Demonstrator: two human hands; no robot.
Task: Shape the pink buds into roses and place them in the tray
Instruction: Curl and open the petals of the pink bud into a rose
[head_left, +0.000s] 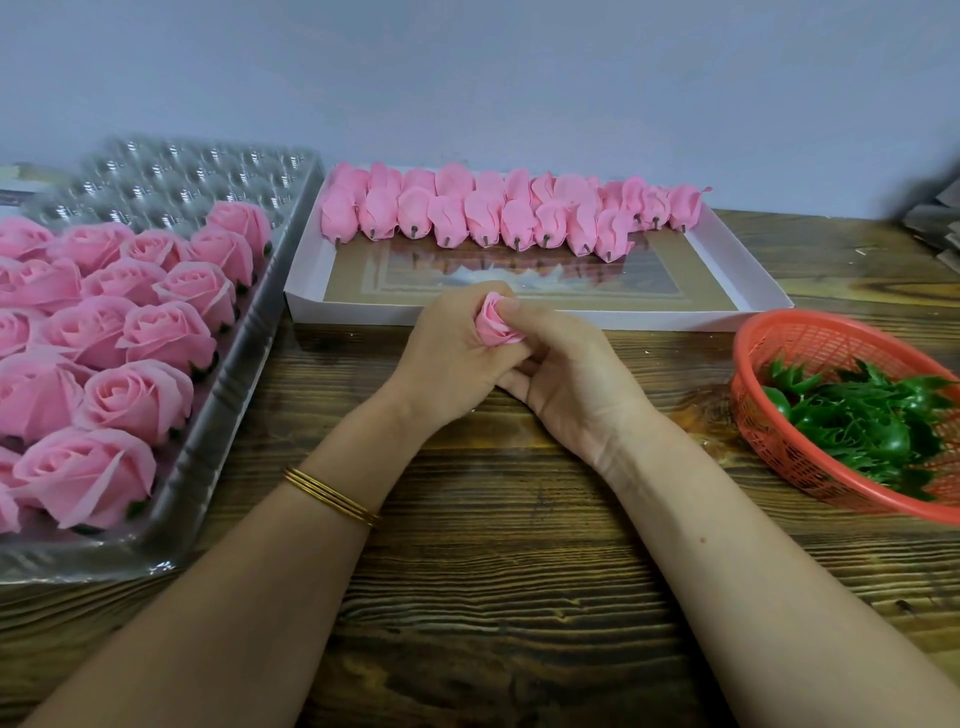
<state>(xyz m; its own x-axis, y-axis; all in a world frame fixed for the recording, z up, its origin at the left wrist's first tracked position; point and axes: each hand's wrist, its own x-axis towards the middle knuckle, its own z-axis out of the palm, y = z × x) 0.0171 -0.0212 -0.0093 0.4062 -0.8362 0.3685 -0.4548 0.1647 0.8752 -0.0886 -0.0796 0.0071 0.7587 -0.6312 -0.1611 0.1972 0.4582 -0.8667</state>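
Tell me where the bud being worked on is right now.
Head view, centre: the bud is pinched between the left hand and right hand, above the table, just before the box's near wall, right of the tray.

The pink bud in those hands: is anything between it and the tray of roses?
Nothing visible. The left hand and right hand hold the bud over the table; the tray lies directly left, with empty cups at its far end.

Left hand (452, 353): fingers curled round pink bud (494, 326). Right hand (571, 384): thumb pressed on same bud, fingers curled beneath. Forearms bare, converging from tabletop's (493, 597) near edge.
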